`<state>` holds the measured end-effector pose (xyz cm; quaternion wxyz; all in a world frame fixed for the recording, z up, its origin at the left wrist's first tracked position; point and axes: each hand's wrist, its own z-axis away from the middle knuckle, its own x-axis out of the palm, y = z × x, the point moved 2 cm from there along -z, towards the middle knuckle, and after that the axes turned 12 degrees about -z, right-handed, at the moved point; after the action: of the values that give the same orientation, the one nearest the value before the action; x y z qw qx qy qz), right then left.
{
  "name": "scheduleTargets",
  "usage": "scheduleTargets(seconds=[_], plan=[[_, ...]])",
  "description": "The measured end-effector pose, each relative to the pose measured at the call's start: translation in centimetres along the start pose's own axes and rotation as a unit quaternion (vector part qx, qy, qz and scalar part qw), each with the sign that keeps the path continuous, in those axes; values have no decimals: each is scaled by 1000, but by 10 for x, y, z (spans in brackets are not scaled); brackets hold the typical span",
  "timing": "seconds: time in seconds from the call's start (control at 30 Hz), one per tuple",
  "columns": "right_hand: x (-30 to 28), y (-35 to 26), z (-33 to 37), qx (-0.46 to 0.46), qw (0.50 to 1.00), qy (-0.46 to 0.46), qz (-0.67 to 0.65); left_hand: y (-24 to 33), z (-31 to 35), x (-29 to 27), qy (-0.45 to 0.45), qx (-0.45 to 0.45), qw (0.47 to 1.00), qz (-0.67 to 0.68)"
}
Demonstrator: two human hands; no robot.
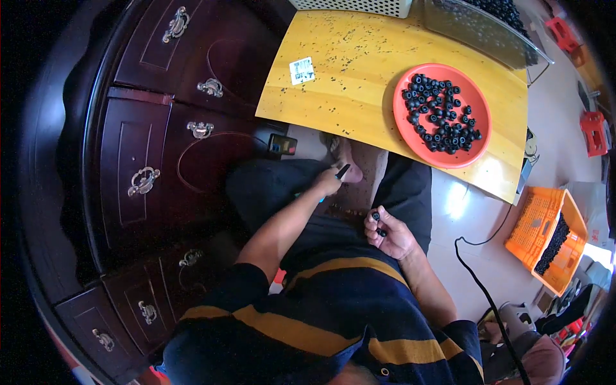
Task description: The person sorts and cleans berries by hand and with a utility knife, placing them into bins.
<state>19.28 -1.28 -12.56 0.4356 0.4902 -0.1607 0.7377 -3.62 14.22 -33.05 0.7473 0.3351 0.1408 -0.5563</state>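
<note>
My left hand (328, 182) is closed over my lap, gripping a slim tool (343, 172) with a dark end; a bit of teal shows below the fist, and its exact kind is hidden. In my right hand (396, 239), palm turned up and fingers curled, are a few small round black parts (382, 232), one pinched at the fingertips. Many similar black parts with hollow centres lie on a red-orange round plate (420, 149) at the right of the yellow wooden table (359, 96).
Dark crumbs and a white printed label (302, 70) lie on the table. A clear bin (475, 32) of black parts and a white perforated basket (359, 6) stand at its far side. Dark drawers (138, 160) flank my left. An orange crate (532, 221) and a black cable (478, 279) are right.
</note>
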Motion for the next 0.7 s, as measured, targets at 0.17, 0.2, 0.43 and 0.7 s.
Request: scheduleTargets(seconds=[0.17, 0.2, 0.43, 0.7], plan=[[-1, -2, -2, -6, 1000, 3, 19, 16, 20, -1, -13, 3, 999, 35], [-1, -2, -2, -8, 1000, -8, 21, 20, 27, -3, -5, 30, 999, 25], [-4, 5, -3, -8, 999, -18, 45, 38, 70, 2, 70, 121, 989, -57], [-5, 12, 6, -26, 997, 7, 77, 84, 119, -2, 166, 265, 950, -1]])
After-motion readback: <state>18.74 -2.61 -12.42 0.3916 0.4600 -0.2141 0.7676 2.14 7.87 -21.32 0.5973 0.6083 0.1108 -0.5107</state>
